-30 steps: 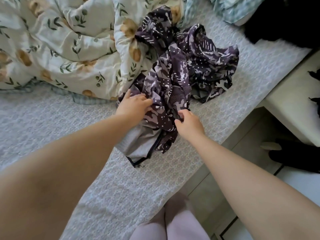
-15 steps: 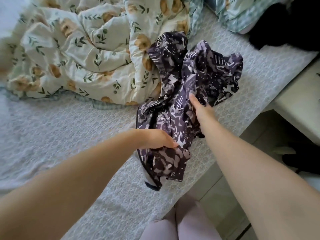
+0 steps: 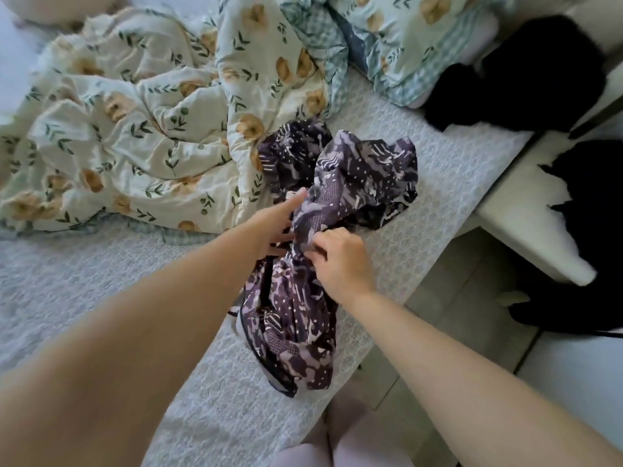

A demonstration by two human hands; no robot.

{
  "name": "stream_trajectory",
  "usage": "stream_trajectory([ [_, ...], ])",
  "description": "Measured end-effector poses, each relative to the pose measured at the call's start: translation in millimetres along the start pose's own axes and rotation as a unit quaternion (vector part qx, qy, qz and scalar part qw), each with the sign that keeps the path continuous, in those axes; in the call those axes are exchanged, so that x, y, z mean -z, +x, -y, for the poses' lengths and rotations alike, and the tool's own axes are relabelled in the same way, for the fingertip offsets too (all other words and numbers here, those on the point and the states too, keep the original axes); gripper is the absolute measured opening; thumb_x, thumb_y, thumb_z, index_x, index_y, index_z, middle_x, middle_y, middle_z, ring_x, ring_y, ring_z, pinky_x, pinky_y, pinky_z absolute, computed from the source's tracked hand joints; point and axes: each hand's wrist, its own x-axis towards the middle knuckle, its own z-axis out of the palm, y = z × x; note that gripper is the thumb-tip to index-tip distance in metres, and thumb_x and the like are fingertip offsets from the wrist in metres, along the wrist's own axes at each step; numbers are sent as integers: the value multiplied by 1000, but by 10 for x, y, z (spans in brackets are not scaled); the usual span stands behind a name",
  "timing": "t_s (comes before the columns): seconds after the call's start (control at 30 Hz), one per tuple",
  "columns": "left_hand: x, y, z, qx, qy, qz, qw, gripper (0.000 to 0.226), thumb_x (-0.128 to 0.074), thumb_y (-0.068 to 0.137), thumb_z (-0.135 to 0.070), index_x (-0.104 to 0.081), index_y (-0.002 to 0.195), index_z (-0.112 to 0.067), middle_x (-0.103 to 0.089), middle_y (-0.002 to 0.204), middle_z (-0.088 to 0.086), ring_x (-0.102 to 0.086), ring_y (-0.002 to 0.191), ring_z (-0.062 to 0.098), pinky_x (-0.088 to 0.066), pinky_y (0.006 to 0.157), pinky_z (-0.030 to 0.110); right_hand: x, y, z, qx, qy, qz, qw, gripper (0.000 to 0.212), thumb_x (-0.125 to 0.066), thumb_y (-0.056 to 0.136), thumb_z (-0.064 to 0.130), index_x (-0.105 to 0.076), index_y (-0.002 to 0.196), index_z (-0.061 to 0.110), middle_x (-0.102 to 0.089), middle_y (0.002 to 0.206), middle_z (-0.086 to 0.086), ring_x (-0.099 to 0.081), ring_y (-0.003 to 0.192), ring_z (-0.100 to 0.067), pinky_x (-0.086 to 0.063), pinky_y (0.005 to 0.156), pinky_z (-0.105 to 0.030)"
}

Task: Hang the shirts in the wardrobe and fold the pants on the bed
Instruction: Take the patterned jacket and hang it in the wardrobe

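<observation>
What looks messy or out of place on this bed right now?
The purple patterned garment lies crumpled in a twisted heap near the edge of the bed, unfolded; the right hand pinches it, and the left hand touches it with straight fingers. The floral duvet is bunched up beside it.

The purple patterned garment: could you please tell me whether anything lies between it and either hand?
Nothing visible does. The right hand pinches the purple patterned garment and the left hand touches it with straight fingers; the floral duvet only borders it.
</observation>
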Motion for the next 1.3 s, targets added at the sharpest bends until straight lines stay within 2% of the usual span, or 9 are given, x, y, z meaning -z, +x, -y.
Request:
stream_trajectory([
  [0.2, -371, -25, -87, -71, 231, -66, 968, 42, -64, 89, -20, -53, 128, -12, -62, 118, 11, -59, 90, 21, -50, 86, 34, 39, -533, 108, 110, -32, 56, 992, 17, -68, 83, 24, -69, 73, 10, -68, 75, -2, -59, 77, -25, -47, 67, -37],
  [0.3, -369, -199, 35, -116, 220, -49, 967, 37, -54, 95, -18, -53, 132, -21, -63, 111, 6, -59, 82, 16, -50, 69, 22, 225, -494, -63, 0, -24, 45, 999, 38, -54, 90, 48, -63, 70, 17, -61, 70, 3, -54, 73, -17, -38, 62, -29],
  [0.4, -335, -445, 123, -172, 294, 5, 940, 36, -52, 97, -20, -53, 133, -25, -61, 110, 0, -57, 82, 11, -41, 65, 14, 494, -185, -280, -156, -1, -44, 987, 27, -56, 89, 40, -60, 108, 22, -57, 105, 2, -54, 100, -17, -44, 77, -29],
  [0.53, -236, -789, 153, -148, 411, 100, 894, 38, -52, 97, -22, -51, 134, -30, -58, 120, -12, -57, 109, 15, -36, 81, 17, 688, 146, -388, -118, -200, 63, 971, 87, -59, 81, 9, -9, 149, 30, -13, 155, -2, -16, 141, -25, -20, 114, -42],
  [0.7, -10, -948, 252, -125, 498, 154, 844, 37, -55, 95, -22, -54, 132, -26, -52, 129, -14, -49, 115, 9, -34, 101, 22, 742, 185, -324, -102, -225, 152, 957, 35, -45, 84, 8, -62, 110, 24, -64, 110, -8, -57, 105, -31, -42, 86, -34],
  [0.9, 121, -963, 428, -44, 41, 122, 991, 45, -45, 91, -55, -60, 118, -22, -65, 112, 2, -65, 100, 16, -54, 80, 31, 1040, 254, 92, -110, 122, -35, 986, 28, -45, 83, -1, -64, 89, 18, -62, 84, 3, -56, 82, -19, -37, 62, -19],
  [1.1, 46, -821, 464, -34, -100, -170, 980, 77, -51, 87, -60, -32, 142, -11, -40, 143, 12, -54, 107, 29, -49, 69, 36, 1539, 71, 188, -141, 437, 36, 888, 34, -44, 91, -5, -68, 91, 20, -72, 92, -6, -66, 92, -27, -55, 83, -37],
  [1.23, -139, -760, 446, 38, -225, -72, 971, 92, -59, 79, -64, -24, 147, -13, -29, 150, 18, -42, 127, 39, -46, 90, 48, 1726, -84, 82, -165, 539, 79, 822, 39, -33, 92, -5, -65, 106, 12, -70, 103, -14, -68, 94, -29, -57, 79, -39],
  [1.3, -296, -743, 376, 62, -253, 14, 965, 60, -63, 86, -45, -45, 129, -6, -56, 117, 21, -63, 98, 29, -52, 75, 36, 1761, -161, 10, -178, 533, 93, 822, 40, -30, 92, -5, -63, 109, 10, -68, 107, -17, -66, 98, -32, -54, 84, -42],
])
